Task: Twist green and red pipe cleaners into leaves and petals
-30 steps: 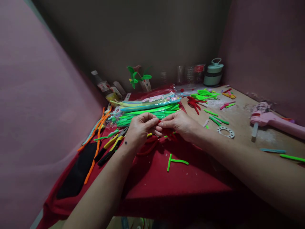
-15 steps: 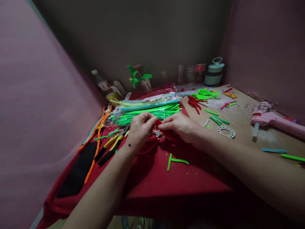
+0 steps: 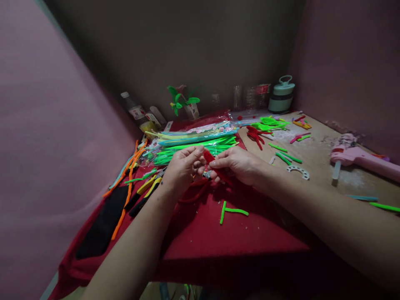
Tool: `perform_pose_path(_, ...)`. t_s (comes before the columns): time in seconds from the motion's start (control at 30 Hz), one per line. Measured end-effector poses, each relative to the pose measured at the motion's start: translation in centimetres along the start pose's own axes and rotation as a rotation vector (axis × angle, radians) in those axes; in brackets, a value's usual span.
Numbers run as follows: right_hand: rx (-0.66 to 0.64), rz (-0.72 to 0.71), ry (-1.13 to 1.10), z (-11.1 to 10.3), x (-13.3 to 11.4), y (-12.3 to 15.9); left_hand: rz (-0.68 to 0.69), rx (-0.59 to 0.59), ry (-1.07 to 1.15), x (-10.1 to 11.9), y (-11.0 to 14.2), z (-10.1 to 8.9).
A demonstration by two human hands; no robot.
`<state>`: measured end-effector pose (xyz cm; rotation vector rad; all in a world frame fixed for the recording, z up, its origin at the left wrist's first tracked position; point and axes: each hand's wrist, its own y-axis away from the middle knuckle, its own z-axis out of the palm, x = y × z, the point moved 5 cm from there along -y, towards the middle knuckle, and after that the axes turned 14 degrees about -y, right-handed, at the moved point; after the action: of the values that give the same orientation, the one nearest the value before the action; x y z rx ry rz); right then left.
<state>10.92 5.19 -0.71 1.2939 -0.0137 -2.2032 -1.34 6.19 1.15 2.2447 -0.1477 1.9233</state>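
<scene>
My left hand [image 3: 183,168] and my right hand [image 3: 236,164] meet over the red cloth [image 3: 203,233], fingers pinched together. Between them runs a red pipe cleaner [image 3: 210,157], bent, with more red loops [image 3: 195,189] trailing below onto the cloth. Both hands grip it. Just behind the hands lies a clear packet of green, blue and yellow pipe cleaners [image 3: 196,143]. Two short green pieces [image 3: 231,210] lie on the cloth in front of my hands.
Yellow-handled pliers [image 3: 145,193] and orange pipe cleaners [image 3: 128,187] lie at the left. A pink glue gun [image 3: 359,157], a white ring piece [image 3: 298,171] and green and red scraps sit on the wooden table at the right. Bottles, a small green flower [image 3: 181,100] and a lidded jar [image 3: 281,95] line the back wall.
The red pipe cleaner now stands up more between my fingers. My hands shifted slightly, still pinched together. The view moved a little.
</scene>
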Motion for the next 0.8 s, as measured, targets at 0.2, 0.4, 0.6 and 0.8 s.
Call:
perform_pose_path(0.2,-0.056,-0.014,0.058,0.1,0.0,-0.1,-0.009,-0.022,-0.096,-0.1,0.2,0.1)
perform_pose_path(0.4,-0.088,-0.025,0.070,0.0,0.2,-0.3,0.049,-0.003,-0.270,0.6,0.4,0.0)
perform_pose_path(0.6,-0.100,-0.059,0.092,0.1,0.3,-0.3,0.002,0.024,-0.321,0.9,0.7,0.1)
perform_pose_path(0.8,-0.119,-0.027,0.111,-0.1,0.9,-0.7,0.031,0.063,-0.359,1.3,0.8,0.2)
